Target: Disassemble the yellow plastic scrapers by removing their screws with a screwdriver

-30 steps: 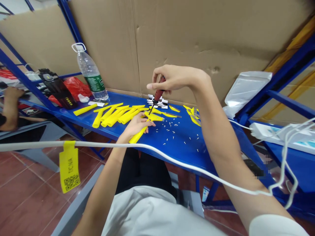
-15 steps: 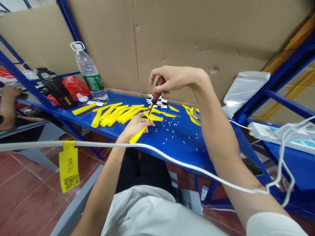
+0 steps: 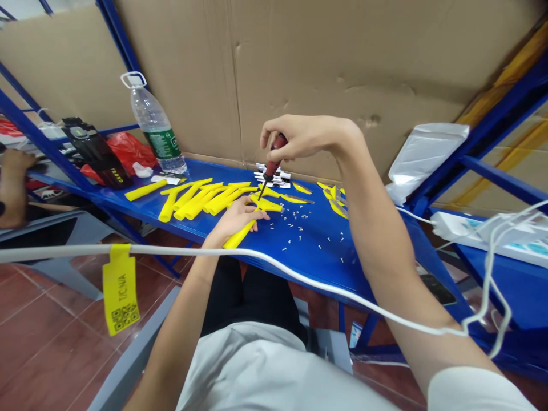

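My right hand (image 3: 286, 140) is closed round the red handle of a screwdriver (image 3: 272, 165), held upright with its shaft pointing down. The tip reaches a yellow plastic handle piece (image 3: 240, 235) just above my left hand (image 3: 242, 218). My left fingers are wrapped round that yellow piece at the blue table's near edge. To the left lie several yellow handles (image 3: 192, 205) in a slanting row. Small screws and nuts (image 3: 295, 220) are scattered to the right of my left hand. Yellow pieces with metal blades (image 3: 299, 200) lie behind them.
A large water bottle (image 3: 160, 131), a black flask (image 3: 96, 154) and a red plastic bag (image 3: 132, 153) stand at the left. A white cable (image 3: 274, 264) crosses in front of me. White packaging (image 3: 423, 160) leans at the right. Another person's arm (image 3: 15, 182) shows at far left.
Nearly nothing differs: both hands, the screwdriver and the yellow piece keep their places, with only a slight shift of the whole view.
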Available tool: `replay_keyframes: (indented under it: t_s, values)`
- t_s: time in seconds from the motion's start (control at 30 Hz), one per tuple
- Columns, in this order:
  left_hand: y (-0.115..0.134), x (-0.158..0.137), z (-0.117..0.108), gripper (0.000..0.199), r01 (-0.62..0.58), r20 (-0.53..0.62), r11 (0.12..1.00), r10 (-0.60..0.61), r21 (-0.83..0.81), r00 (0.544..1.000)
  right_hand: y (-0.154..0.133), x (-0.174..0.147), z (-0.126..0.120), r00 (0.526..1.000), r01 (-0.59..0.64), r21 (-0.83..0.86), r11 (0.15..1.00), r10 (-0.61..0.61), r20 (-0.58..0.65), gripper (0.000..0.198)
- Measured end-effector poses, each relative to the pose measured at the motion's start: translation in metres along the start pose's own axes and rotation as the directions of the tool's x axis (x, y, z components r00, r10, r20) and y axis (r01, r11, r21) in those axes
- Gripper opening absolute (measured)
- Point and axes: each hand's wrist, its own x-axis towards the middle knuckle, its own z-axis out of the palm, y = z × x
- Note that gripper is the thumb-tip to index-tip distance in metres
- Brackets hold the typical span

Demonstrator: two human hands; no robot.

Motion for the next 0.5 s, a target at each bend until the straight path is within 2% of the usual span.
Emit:
replay_keyframes:
  t_s: [0.1, 0.23, 0.4, 0.5]
  values:
    - [0.0011, -0.0007, 0.0007, 0.056, -0.009, 0.009, 1.000, 0.008, 0.010, 1.000, -0.0001, -0.0005, 0.0001, 1.000, 0.007, -0.012, 1.000, -0.008, -0.019, 0.043]
    - [0.0015, -0.0016, 0.0010, 0.060, -0.012, 0.002, 1.000, 0.012, 0.024, 1.000, 0.0002, -0.0011, -0.0007, 1.000, -0.012, 0.006, 1.000, 0.011, 0.025, 0.038]
    - [0.0009, -0.0013, 0.0000, 0.054, -0.011, 0.018, 1.000, 0.010, 0.021, 1.000, -0.0036, -0.0027, -0.0014, 0.999, 0.020, -0.037, 0.999, -0.022, -0.043, 0.035]
    - [0.0014, -0.0012, 0.0003, 0.052, -0.004, 0.028, 1.000, 0.004, 0.007, 1.000, -0.0069, -0.0035, -0.0005, 1.000, -0.006, 0.015, 1.000, 0.006, 0.003, 0.030]
